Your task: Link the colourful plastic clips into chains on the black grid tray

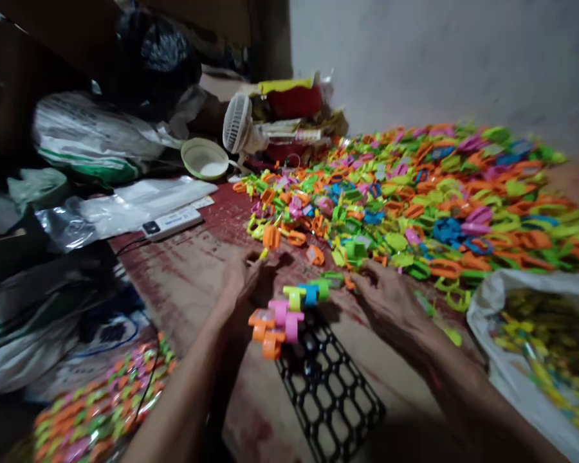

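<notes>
- Two bare hands work at the far end of a black plastic honeycomb grid (328, 386) lying on the red-brown floor (197, 270)
- Only one short row of bright plastic clips (284, 312) sits on that grid; most cells look unfilled
- Left hand (241, 276) has its fingers curled by the row; right hand (390, 299) lies with fingers bent, grasp unclear in blur
- Huge heap of loose coloured clips (439, 193) spreads far right
- White sack (535, 347) crowds the right; bare floor lies open on the left

no legible text, label or number anywhere
</notes>
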A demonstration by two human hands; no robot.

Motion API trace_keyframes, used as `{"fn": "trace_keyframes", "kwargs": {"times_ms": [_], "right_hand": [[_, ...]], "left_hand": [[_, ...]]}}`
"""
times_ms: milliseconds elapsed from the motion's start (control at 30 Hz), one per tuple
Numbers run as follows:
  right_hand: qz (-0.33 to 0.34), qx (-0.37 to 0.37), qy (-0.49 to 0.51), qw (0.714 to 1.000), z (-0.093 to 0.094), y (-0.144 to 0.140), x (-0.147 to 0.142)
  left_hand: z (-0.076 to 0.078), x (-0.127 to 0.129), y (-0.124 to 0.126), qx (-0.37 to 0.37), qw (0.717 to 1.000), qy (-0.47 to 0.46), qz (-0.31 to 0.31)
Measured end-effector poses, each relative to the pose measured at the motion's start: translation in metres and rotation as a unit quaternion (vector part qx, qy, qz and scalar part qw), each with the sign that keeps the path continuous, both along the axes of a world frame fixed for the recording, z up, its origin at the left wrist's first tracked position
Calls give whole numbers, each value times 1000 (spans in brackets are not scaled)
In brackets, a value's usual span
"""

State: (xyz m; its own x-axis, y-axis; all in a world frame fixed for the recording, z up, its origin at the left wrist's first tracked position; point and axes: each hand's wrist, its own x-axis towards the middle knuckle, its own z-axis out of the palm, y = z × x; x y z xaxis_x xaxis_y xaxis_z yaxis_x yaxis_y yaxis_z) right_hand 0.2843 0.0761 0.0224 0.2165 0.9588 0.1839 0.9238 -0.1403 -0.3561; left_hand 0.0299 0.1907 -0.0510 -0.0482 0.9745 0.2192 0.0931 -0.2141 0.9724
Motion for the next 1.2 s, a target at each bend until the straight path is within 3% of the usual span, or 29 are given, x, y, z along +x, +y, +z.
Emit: {"fn": "trace_keyframes", "kwargs": {"times_ms": [100,200,300,433,700,833,1067,1200], "right_hand": [[24,81,125,989,-20,-47,-14],[23,53,216,975,-41,-75,-34],[59,61,259,962,-61,-75,-50],[108,99,290,946,-76,-58,-62],[196,121,240,943,-76,-47,-67],[216,163,196,943,-71,-46,-69],[226,183,148,945,-68,-47,-75],[171,195,112,959,-76,-51,-79]], "left_hand": [[10,-17,-30,-4,1000,-6,22],[26,-28,-65,4,999,-23,49],[39,-32,-95,11,997,-35,70],[47,-33,-116,24,995,-52,81],[70,-27,-139,61,994,-28,90],[75,-16,-140,83,996,-7,37],[68,9,-129,116,988,55,-81],[71,13,-128,122,986,77,-78]]}}
